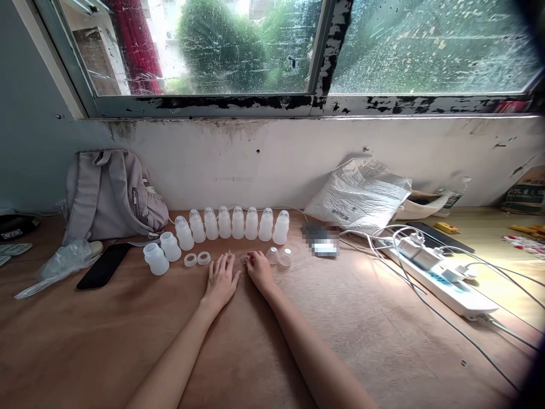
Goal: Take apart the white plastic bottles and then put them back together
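"Bare forearms [187, 341] lie nearest. Fingers?"

"Left hand [221, 278]: palm down, fingers loosely spread. Right hand [259, 270]: fingertips closed on a small clear piece [244, 258]."

"And the baby bottles [238, 223]?"

"Eight capped, standing in a row beyond the hands; two open-necked bottles [156, 260] at its left end. Whether anything's inside, I can't tell."

Left of the backpack [106, 196], a black item [17, 225] is cut off by the edge; right of it, a device [321, 240] is pixelated (unreadable).
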Demonstrator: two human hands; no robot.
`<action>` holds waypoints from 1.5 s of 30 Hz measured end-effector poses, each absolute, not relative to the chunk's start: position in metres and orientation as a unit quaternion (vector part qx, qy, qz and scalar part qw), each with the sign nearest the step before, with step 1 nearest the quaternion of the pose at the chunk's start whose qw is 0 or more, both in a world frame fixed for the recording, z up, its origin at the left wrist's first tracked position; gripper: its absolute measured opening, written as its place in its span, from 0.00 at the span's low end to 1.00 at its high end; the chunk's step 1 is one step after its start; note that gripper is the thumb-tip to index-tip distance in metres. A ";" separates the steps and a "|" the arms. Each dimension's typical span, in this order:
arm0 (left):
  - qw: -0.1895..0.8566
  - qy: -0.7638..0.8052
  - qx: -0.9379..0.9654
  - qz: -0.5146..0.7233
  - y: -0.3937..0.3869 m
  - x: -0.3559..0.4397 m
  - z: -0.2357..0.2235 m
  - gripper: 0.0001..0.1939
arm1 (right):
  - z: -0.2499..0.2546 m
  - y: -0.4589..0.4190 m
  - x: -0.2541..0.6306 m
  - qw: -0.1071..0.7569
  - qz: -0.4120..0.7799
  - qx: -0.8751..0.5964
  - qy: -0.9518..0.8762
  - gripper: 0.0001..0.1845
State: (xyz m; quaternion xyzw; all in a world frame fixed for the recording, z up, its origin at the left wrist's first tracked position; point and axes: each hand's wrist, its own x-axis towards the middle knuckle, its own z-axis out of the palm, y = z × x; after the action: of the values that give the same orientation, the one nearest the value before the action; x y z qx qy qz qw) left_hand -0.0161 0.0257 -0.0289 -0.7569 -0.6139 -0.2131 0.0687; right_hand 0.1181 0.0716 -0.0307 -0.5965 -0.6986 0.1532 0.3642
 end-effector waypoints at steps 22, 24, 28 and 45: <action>-0.049 -0.574 -0.795 -0.192 0.027 -0.025 -0.026 0.31 | -0.024 0.068 0.115 0.333 0.141 -0.588 -0.723 0.12; -0.057 -0.568 -0.798 -0.192 0.027 -0.024 -0.025 0.30 | -0.023 0.068 0.115 0.334 0.142 -0.591 -0.720 0.12; -0.060 -0.569 -0.796 -0.197 0.026 -0.023 -0.025 0.30 | -0.024 0.069 0.114 0.341 0.139 -0.597 -0.713 0.12; 0.007 -0.557 -0.788 -0.261 0.022 -0.023 -0.017 0.23 | -0.033 0.075 0.117 0.422 0.144 -0.573 -0.688 0.13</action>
State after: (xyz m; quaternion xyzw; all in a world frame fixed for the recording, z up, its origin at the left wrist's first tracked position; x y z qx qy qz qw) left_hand -0.0230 0.0218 -0.0172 -0.7884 -0.5569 -0.2611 0.0067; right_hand 0.1166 0.0745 -0.0327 -0.5725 -0.6877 0.1442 0.4224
